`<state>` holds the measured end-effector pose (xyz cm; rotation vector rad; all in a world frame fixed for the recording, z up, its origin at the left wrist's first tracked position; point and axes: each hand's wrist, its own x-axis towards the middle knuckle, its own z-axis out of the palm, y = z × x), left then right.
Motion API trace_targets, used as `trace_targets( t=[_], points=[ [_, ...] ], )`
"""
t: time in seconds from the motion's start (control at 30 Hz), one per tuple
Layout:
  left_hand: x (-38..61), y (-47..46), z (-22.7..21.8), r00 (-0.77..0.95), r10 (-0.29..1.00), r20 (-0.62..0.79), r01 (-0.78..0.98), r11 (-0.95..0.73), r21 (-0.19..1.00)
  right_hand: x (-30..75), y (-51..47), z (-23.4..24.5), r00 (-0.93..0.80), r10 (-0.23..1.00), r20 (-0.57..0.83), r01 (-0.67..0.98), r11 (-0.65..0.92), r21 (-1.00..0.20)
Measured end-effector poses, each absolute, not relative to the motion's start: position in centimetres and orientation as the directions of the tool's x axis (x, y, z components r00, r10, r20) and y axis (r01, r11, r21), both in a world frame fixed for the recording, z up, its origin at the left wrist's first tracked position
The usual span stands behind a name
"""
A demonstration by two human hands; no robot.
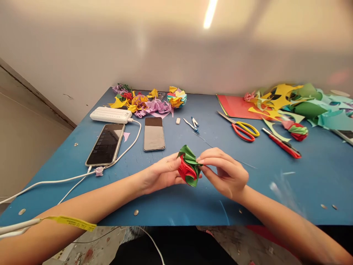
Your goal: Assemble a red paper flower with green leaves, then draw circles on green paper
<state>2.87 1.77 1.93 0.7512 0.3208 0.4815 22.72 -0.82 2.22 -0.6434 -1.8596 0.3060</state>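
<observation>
A paper flower (pixel 188 170) with red folds inside and green paper around them is held over the front of the blue table. My left hand (pixel 168 171) supports it from the left, thumb on its near side and fingers beneath. With thumb and forefinger, my right hand (pixel 224 171) pinches the green paper edge on the flower's right. Part of the left fingers is hidden behind the flower. A thin wire (pixel 202 139) lies on the table just beyond my hands.
Left of my hands lie two phones (pixel 105 144) (pixel 153 134), a white power bank (pixel 110 115) and its cables. Scissors (pixel 242 129) and a red cutter (pixel 284 144) lie to the right. Paper flowers (pixel 176 98) and coloured paper scraps (pixel 309 106) line the back; a compass (pixel 191 124) sits nearer.
</observation>
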Motion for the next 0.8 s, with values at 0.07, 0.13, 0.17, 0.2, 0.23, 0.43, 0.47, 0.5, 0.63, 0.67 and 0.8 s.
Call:
trace_targets(
  t=[0.07, 0.13, 0.17, 0.2, 0.23, 0.43, 0.47, 0.5, 0.63, 0.67, 0.8],
  points=[
    [2.9, 1.5, 2.1, 0.838, 0.538, -0.093, -0.292, 0.586, 0.756, 22.5, -0.6, 2.2, -0.274, 0.566, 0.778, 0.298, 0.819, -0.49],
    [2.8, 1.4, 2.5, 0.804, 0.582, -0.121, -0.255, 0.522, 0.814, 22.3, -0.4, 2.1, -0.291, 0.549, 0.784, 0.324, 0.827, -0.459],
    [2.8, 1.4, 2.7, 0.782, 0.606, -0.142, -0.23, 0.494, 0.839, 22.2, -0.3, 2.1, -0.301, 0.54, 0.786, 0.337, 0.831, -0.442],
    [2.8, 1.4, 2.8, 0.759, 0.63, -0.164, -0.203, 0.468, 0.86, 22.2, -0.3, 2.0, -0.309, 0.536, 0.786, 0.354, 0.831, -0.429],
    [2.9, 1.4, 2.9, 0.737, 0.65, -0.184, -0.176, 0.448, 0.876, 22.2, -0.2, 1.9, -0.314, 0.542, 0.78, 0.372, 0.826, -0.424],
    [3.1, 1.3, 2.8, 0.691, 0.695, -0.197, -0.113, 0.374, 0.921, 22.4, -0.5, 1.8, -0.321, 0.569, 0.757, 0.421, 0.802, -0.423],
    [3.1, 1.2, 2.8, 0.69, 0.696, -0.196, -0.11, 0.369, 0.923, 22.3, -0.5, 1.8, -0.324, 0.569, 0.755, 0.422, 0.802, -0.423],
    [3.2, 1.2, 2.7, 0.686, 0.699, -0.2, -0.105, 0.367, 0.924, 22.3, -0.5, 1.9, -0.326, 0.574, 0.752, 0.424, 0.799, -0.426],
    [3.1, 1.3, 2.7, 0.619, 0.756, -0.21, -0.09, 0.334, 0.938, 22.5, -0.5, 2.1, -0.315, 0.628, 0.712, 0.445, 0.76, -0.473],
    [3.0, 1.3, 2.7, 0.595, 0.777, -0.204, -0.087, 0.315, 0.945, 22.6, -0.5, 2.1, -0.319, 0.645, 0.694, 0.447, 0.748, -0.49],
    [3.0, 1.7, 2.7, 0.514, 0.838, -0.184, -0.066, 0.253, 0.965, 23.0, -0.4, 2.1, -0.36, 0.699, 0.618, 0.424, 0.712, -0.56]
  ],
)
